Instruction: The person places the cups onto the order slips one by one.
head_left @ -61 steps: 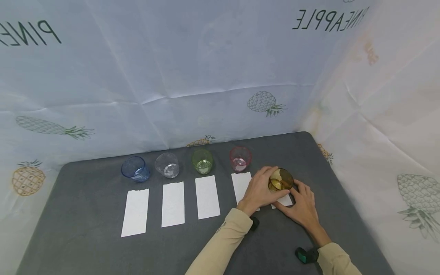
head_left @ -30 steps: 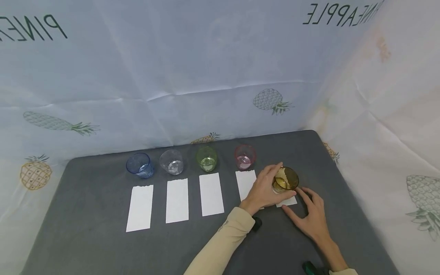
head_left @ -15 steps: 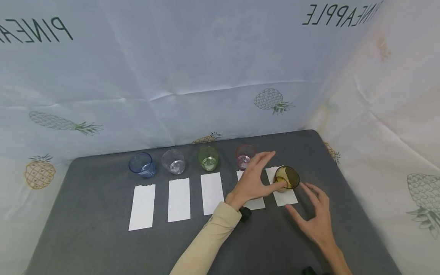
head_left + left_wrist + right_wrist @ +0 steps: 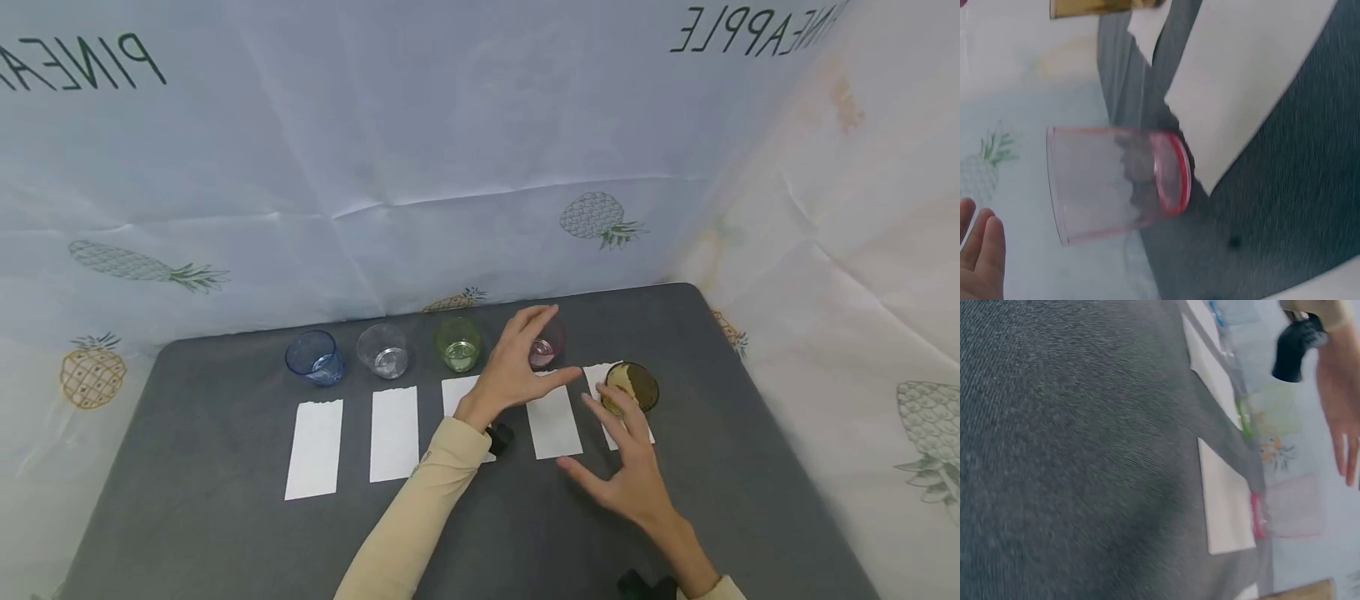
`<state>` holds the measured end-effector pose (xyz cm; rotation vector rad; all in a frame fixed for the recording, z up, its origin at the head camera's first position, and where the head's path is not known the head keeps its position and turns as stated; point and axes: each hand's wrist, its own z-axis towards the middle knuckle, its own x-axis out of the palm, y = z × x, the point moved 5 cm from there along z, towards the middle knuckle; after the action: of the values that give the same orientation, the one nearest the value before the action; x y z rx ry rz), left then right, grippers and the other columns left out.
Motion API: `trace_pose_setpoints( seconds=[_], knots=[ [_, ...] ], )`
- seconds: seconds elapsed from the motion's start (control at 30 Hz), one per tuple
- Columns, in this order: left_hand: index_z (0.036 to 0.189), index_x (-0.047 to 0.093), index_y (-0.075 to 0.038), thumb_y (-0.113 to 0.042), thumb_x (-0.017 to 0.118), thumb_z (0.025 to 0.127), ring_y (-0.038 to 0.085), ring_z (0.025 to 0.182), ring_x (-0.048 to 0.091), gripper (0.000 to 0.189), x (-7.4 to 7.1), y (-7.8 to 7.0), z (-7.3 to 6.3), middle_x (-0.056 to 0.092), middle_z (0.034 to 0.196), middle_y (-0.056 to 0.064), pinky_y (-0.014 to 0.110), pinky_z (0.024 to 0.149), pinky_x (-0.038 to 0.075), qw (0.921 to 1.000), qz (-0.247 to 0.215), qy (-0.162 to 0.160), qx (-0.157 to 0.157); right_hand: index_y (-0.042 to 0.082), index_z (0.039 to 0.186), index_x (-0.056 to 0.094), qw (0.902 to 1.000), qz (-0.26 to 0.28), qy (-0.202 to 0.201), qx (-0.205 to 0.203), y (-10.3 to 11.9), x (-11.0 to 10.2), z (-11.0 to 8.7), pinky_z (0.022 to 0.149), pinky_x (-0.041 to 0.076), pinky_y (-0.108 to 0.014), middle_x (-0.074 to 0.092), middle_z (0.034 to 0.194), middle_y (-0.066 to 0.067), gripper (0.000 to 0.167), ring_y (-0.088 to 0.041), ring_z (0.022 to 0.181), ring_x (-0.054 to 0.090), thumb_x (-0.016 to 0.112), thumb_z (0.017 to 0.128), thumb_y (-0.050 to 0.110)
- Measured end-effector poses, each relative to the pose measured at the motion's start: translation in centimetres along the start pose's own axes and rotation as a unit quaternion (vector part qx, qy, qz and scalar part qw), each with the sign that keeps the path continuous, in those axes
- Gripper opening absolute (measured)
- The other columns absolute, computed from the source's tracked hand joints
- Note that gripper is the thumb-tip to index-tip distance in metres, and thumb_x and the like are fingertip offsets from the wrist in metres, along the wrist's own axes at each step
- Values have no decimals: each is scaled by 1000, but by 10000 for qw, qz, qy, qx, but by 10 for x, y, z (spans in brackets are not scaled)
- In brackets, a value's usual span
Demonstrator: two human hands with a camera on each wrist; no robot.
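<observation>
A yellow-amber glass stands upright on the rightmost white paper strip. My right hand hovers in front of it, fingers spread and partly covering the glass in the head view; whether they touch it, I cannot tell. My left hand holds nothing and reaches over the strips beside a pink glass, which its fingers partly hide. In the left wrist view the pink glass stands apart from the left fingertips. The amber glass is cut off at that view's top edge.
Blue, clear and green glasses stand in a row at the back of the dark grey table. White paper strips lie in front of them. A pineapple-print cloth hangs behind.
The amber glass was held between both hands over the rightmost strip; it has been let go and stands there. The left hand moved left toward the pink glass; the right hand drew back, then shifted left.
</observation>
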<state>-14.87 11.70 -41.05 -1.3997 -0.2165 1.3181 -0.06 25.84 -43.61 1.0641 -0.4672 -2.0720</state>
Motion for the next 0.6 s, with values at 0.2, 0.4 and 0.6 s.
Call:
trace_pose_setpoints(
  seconds=[0.2,0.4,0.6],
  knots=[
    [159,39,-15,-38,84,84,29,149,39,90,-9,11,4,40,159,8,52,119,41,9999,111,16,-87,11,147,56,9971,-227,599,413,-13,19,-2,118,30,-22,45,153,-21,83,-25,148,36,70,87,65],
    [160,37,-15,-39,84,84,30,150,37,92,-12,16,6,39,160,9,53,118,42,9996,144,133,-191,12,153,49,9932,-635,882,416,-27,33,-5,107,38,-55,44,157,-19,90,-40,144,40,69,86,68],
    [161,34,-14,-38,86,83,32,152,34,96,-13,22,5,36,162,9,54,119,40,9990,163,231,-358,8,154,47,9894,-944,1066,294,-39,44,-8,105,44,-63,46,154,-23,96,-43,142,43,59,88,76]
  ],
)
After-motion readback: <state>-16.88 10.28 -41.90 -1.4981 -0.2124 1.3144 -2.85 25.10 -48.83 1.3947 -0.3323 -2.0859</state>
